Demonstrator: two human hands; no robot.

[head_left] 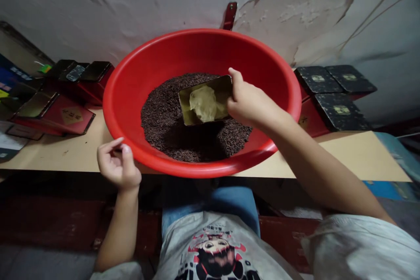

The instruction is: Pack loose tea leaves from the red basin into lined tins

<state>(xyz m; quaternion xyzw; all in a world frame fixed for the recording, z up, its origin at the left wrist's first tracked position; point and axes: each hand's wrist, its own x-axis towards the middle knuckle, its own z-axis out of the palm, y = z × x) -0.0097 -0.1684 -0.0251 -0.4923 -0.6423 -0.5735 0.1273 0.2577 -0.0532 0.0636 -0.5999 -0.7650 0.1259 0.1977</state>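
A big red basin (131,92) sits on a pale table and holds a heap of dark loose tea leaves (164,118). My right hand (247,105) is over the basin, closed on the edge of a gold metal tin (193,96) tipped on its side above the leaves. Inside the tin shows a crumpled pale liner (204,103). My left hand (116,166) hovers at the basin's near left rim, fingers curled loosely, thumb and forefinger near each other, with nothing visible in it.
Red boxes with dark lids (70,109) are stacked left of the basin. Black-lidded boxes (337,92) lie to its right. A peeling wall (295,13) stands close behind. The table's front edge (328,177) runs just above my lap.
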